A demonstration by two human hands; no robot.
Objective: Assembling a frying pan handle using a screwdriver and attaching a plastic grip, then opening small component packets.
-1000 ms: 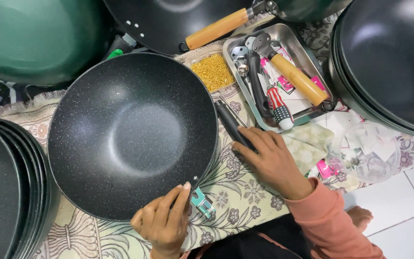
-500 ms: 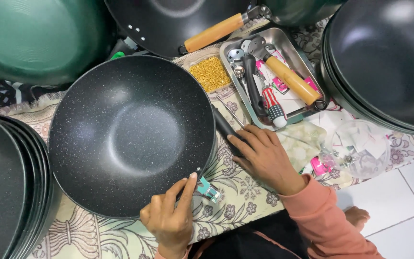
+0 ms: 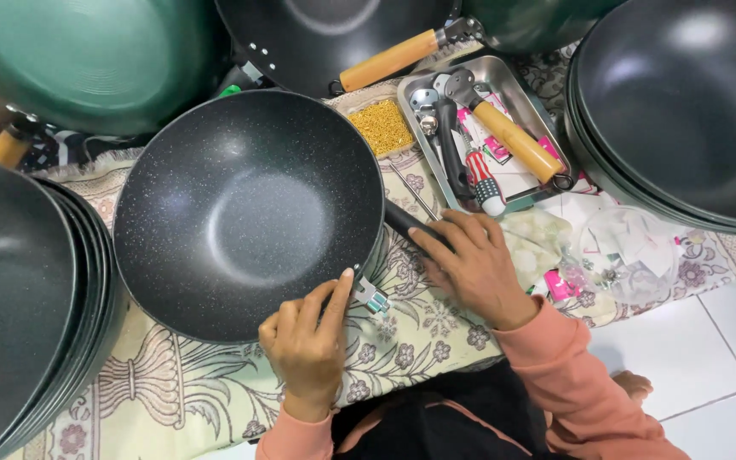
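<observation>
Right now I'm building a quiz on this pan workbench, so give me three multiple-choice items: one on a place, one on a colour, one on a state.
1. Where is the metal tray?
A. right of the speckled wok
B. on the floor tiles
C. inside the wok

2. What colour is the sleeve?
A. blue
B. salmon pink
C. white

3. What is the right hand doing?
A. hanging free
B. gripping the wok's black handle
C. holding a cup

Answers: 1 A, the tray sits beside the speckled wok; 2 B, both cuffs show it; 3 B, fingers wrap the handle.
</observation>
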